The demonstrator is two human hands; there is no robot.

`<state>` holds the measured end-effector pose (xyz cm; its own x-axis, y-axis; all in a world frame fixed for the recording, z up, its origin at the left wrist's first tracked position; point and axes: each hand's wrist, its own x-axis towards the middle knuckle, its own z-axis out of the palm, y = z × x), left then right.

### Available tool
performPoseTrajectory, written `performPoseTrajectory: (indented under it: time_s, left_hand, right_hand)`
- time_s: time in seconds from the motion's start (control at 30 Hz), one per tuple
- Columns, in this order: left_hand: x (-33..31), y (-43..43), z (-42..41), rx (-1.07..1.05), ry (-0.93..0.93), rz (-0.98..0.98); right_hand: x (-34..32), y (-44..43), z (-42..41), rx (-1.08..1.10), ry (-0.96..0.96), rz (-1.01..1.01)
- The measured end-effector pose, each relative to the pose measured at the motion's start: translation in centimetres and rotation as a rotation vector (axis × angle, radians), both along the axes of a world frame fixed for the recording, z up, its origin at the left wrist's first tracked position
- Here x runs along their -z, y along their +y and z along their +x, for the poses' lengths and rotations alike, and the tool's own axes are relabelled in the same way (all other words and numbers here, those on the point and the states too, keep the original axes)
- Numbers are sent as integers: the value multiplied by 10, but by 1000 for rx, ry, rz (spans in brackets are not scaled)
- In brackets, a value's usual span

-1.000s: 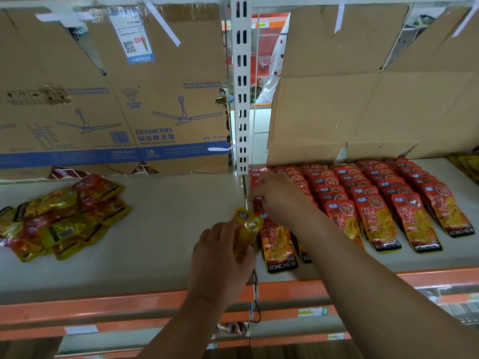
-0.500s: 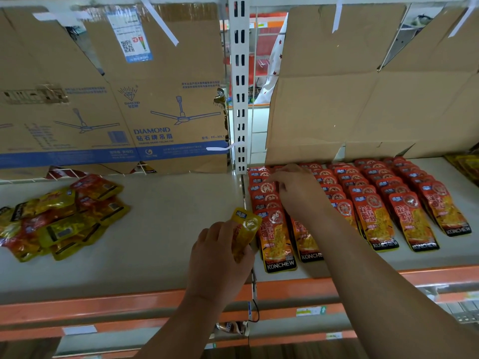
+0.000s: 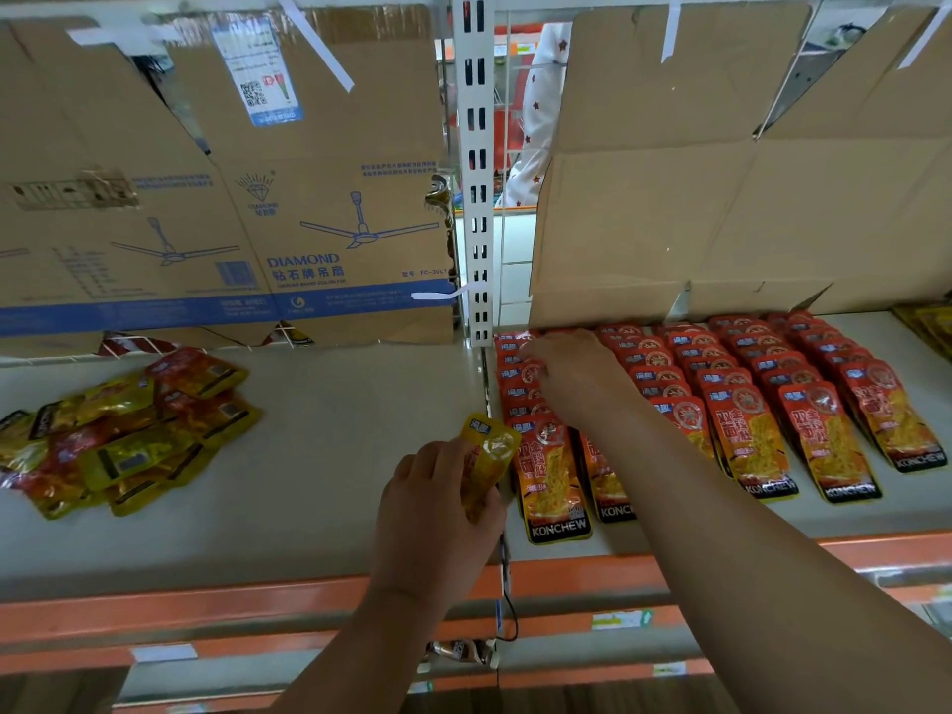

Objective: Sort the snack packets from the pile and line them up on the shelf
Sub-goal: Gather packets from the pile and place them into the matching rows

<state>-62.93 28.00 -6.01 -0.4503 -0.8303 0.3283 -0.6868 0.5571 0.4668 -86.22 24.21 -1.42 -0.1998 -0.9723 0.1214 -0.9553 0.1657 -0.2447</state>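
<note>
Left hand (image 3: 438,512) grips yellow packet (image 3: 489,453), hiding its lower half.

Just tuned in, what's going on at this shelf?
A person is sorting snack packets on a shelf. The left hand grips one yellow packet near the shelf's front edge, beside the lined-up rows. The right hand reaches over the leftmost rows of red packets, its fingers touching packets near the back. Several overlapping red rows are laid out on the right; a mixed pile of yellow and red packets lies unsorted on the left.
</note>
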Motion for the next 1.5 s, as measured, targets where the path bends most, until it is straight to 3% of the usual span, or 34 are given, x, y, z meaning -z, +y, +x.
performPoseTrajectory:
  time_s: [0.43,0.63,0.83,1.27,1.5]
  left_hand:
    - [-1,0,0,8,-2,2]
    - [1,0,1,-4,20,32]
    - [-3,1,0,12,75,32]
    - [-16,4,3,249,138,-34]
    - [-64,46,-72,392,212,-68]
  right_hand:
    - [5,3,-1,27,-8,-52]
    - [-2,23,6,39,-98,-159]
    - [10,76,18,187,-188,-315]
    - [32,148,52,345,-220,-294]
    - [6,212,2,510,-209,-360]
